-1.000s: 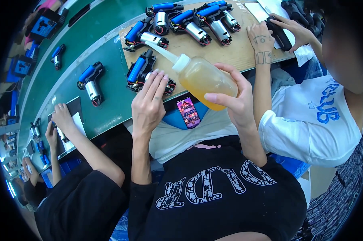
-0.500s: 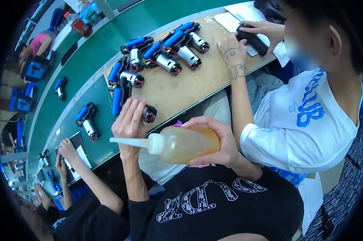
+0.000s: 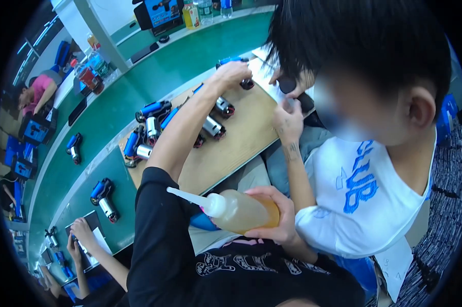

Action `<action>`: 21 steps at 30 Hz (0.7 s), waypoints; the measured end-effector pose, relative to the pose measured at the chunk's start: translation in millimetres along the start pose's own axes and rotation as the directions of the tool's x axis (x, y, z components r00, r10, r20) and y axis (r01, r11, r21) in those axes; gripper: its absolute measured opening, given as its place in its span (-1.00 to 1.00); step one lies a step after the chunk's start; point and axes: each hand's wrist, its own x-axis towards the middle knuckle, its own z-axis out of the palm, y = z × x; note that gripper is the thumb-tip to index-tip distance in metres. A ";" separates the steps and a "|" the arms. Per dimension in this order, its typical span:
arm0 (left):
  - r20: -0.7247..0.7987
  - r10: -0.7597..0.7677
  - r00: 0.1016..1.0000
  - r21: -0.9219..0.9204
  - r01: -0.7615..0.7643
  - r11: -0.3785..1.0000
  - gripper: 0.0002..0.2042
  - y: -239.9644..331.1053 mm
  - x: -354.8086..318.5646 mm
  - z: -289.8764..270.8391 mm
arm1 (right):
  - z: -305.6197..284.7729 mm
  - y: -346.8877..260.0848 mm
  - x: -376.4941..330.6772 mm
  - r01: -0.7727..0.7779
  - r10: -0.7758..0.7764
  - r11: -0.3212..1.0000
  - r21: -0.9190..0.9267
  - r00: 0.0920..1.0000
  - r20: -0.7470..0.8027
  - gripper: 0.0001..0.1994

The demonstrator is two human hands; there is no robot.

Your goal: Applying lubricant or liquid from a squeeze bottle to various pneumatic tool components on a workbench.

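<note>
My right hand [image 3: 278, 217] is wrapped round a translucent squeeze bottle [image 3: 244, 212] of yellowish liquid. The bottle lies tilted on its side, its white nozzle pointing left and slightly up, above my lap. My left arm stretches across the board, and my left hand [image 3: 233, 74] is at the far end with fingers curled down over a blue-and-silver motor unit [image 3: 247, 83]. The fingertips are partly hidden behind the hand. Beneath my forearm stand several similar motor units, partly covered; one motor unit [image 3: 152, 123] shows to the left of the arm.
The units rest on a tan board [image 3: 251, 123] on the green table [image 3: 113, 97]. To the right, a person in a white shirt [image 3: 354, 204] handles a dark part [image 3: 305, 101]. Two more units lie on the table at left, near another person's hands [image 3: 82, 235]. Drink bottles [image 3: 90, 77] stand behind.
My left hand has moved from the near-left units to the far end of the board. The squeeze bottle stays in my right hand, slightly lower and more tilted. The view has shifted.
</note>
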 end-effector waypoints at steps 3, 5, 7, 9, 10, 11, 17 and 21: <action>0.119 -0.033 0.992 0.058 0.026 0.998 -0.86 -19.4 -1.1 42.2 | -10.7 4.7 0.7 -0.036 0.036 0.998 -0.056 0.999 0.006 -0.25; 0.241 -0.131 0.962 0.003 0.134 0.991 -0.80 0.4 -0.4 6.4 | -5.0 10.2 3.6 -0.099 0.106 0.992 0.080 0.990 -0.092 -0.17; -0.198 -0.135 0.971 -0.262 0.080 0.962 -0.60 -14.2 -36.3 -14.4 | -3.6 20.0 6.7 -0.096 0.116 0.981 0.171 0.987 -0.109 -0.15; -0.439 -0.354 0.826 -0.465 0.128 0.876 -0.46 -35.4 -104.8 -62.8 | -2.0 27.8 13.1 -0.105 0.123 0.978 0.181 0.988 -0.094 -0.14; -0.431 -0.563 0.706 -0.495 0.337 0.801 -0.49 -37.6 -153.1 -90.4 | -1.5 31.9 14.5 -0.119 0.137 0.974 0.191 0.987 -0.082 -0.14; -0.494 -0.704 0.511 -0.388 0.595 0.704 -0.53 -52.4 -202.4 -95.4 | -0.6 36.6 15.1 -0.132 0.146 0.972 0.193 0.987 -0.061 -0.14; -0.385 -0.783 -0.488 -0.049 0.858 -0.511 -0.24 -123.5 -470.2 -27.0 | 18.1 51.9 27.9 -0.215 0.211 0.966 0.142 0.976 0.043 -0.16; -0.294 -0.912 -0.287 0.031 0.950 -0.309 -0.36 -144.6 -572.5 -4.9 | 24.7 49.4 33.7 -0.184 0.180 0.982 0.038 0.979 0.094 -0.15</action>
